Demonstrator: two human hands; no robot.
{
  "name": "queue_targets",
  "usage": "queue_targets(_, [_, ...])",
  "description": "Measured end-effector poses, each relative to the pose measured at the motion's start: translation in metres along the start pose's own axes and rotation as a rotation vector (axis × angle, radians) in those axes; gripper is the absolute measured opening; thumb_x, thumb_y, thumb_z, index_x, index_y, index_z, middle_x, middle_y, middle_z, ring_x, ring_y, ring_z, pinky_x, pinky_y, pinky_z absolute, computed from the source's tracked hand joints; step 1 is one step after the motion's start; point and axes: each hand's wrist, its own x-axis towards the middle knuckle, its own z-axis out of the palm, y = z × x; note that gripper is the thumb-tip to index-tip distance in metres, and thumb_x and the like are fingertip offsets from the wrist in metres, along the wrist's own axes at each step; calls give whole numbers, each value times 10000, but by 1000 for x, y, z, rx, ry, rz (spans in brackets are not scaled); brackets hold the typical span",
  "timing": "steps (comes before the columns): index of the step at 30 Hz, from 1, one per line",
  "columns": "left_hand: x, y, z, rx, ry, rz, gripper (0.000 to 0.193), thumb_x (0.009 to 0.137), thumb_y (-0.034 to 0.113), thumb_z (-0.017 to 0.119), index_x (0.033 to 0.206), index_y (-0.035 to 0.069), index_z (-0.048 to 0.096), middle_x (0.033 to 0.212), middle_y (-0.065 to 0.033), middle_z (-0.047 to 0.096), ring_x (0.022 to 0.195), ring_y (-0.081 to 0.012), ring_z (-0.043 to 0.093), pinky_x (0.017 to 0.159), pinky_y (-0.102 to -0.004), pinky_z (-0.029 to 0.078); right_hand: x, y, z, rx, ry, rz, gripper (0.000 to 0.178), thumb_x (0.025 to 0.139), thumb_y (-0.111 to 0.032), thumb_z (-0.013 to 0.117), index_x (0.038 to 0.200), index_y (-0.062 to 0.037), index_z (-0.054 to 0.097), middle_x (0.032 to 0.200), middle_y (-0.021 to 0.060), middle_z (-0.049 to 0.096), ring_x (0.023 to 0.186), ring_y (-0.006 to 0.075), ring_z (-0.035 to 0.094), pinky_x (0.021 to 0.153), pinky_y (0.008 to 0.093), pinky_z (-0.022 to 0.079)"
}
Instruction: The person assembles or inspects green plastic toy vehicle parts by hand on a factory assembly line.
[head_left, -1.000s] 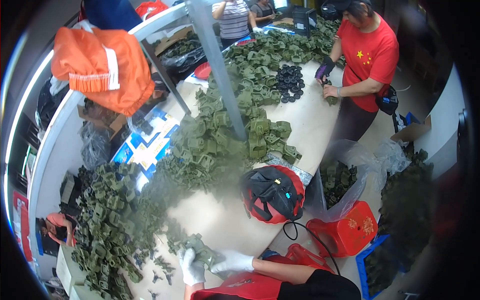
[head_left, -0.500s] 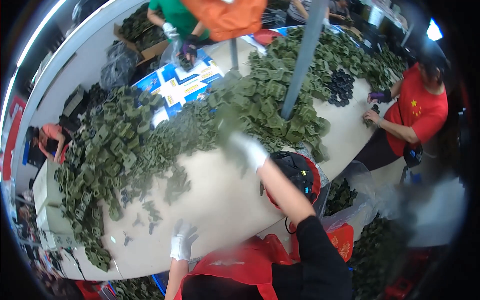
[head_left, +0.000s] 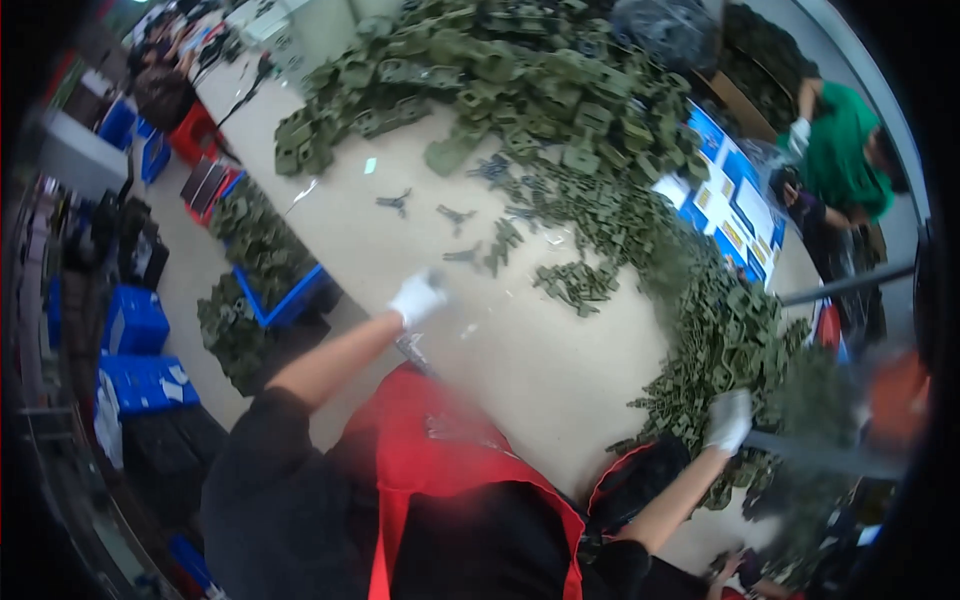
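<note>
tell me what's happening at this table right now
A person in white gloves and a red apron leans over a long pale table heaped with small olive-green parts. Their right hand reaches into the green pile at the table's right side. Their left hand rests near the table's front edge, apparently empty. Another person in a green top works at the far side.

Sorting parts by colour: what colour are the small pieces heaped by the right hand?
Olive green pieces, beside the white-gloved right hand; head view.
</note>
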Motion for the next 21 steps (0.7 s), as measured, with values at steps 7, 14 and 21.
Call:
queue_targets(7, [178, 59, -60, 113, 422, 117, 645, 696, 367, 766, 1164, -37, 583, 1024, -230, 666, 928, -346, 651, 842, -389, 510, -139, 215, 35, -354, -310, 35, 298, 918, -238, 614, 1115, -20, 663, 1028, 84, 677, 918, 195, 649, 811, 322, 521])
queue_targets(14, [271, 70, -39, 121, 176, 423, 889, 618, 531, 799, 1286, 1, 547, 1232, -200, 611, 1157, -325, 573, 989, -418, 434, -288, 140, 150, -765, -412, 186, 402, 892, -330, 620, 1135, -12, 659, 1072, 143, 680, 956, 238, 634, 839, 334, 491])
queue_targets(21, [208, 114, -48, 137, -18, 327, 490, 669, 204, 742, 1077, -31, 605, 962, -162, 688, 827, -229, 664, 751, -315, 508, -311, 154, 149, -914, -365, 46, 486, 876, -387, 612, 1222, -46, 611, 1213, 166, 623, 1119, 327, 585, 971, 365, 443])
